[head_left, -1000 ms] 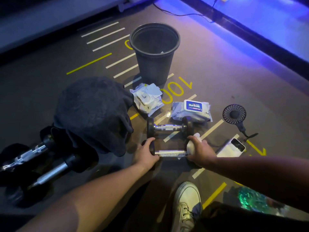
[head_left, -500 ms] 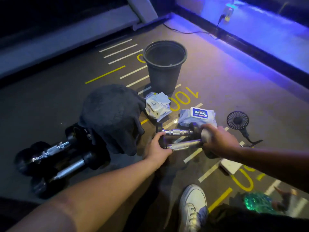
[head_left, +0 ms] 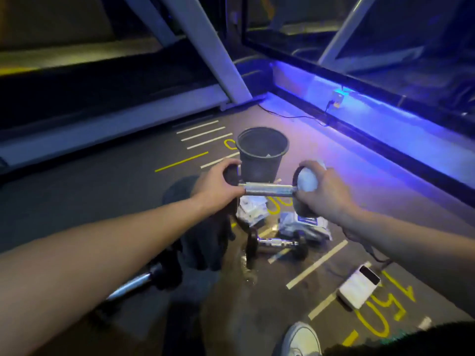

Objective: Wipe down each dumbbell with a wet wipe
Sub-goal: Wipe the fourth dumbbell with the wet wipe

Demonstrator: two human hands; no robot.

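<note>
Hands hold one dumbbell (head_left: 267, 190) off the floor, level, its chrome handle running straight from one to the other. The left hand (head_left: 218, 187) grips the black head at that end, fingers curled over its top and thumb below by the handle. The right hand (head_left: 322, 191) wraps the opposite head, with a crumpled white wet wipe (head_left: 307, 181) pressed between palm and head, a bit of wipe poking out above the knuckles. Just beyond the handle, between the two hands, a black bucket (head_left: 262, 152) stands upright on the floor with a small white scrap showing inside. Below the held dumbbell lie two wet wipe packs: a pale one (head_left: 253, 209) nearer the left hand and one with a blue label (head_left: 305, 226) under the right wrist. Nearer the person than those packs, a second dumbbell (head_left: 276, 244) lies on the floor (head_left: 77, 201). Under the left forearm sits a dark cloth (head_left: 203, 242), heaped, and beside it another chrome handle (head_left: 131, 283) sticks out, its heads mostly lost in shadow. Below the right forearm a white power bank (head_left: 358, 286) rests on the yellow floor numbers, and a white shoe (head_left: 300, 340) shows at the bottom edge.
</note>
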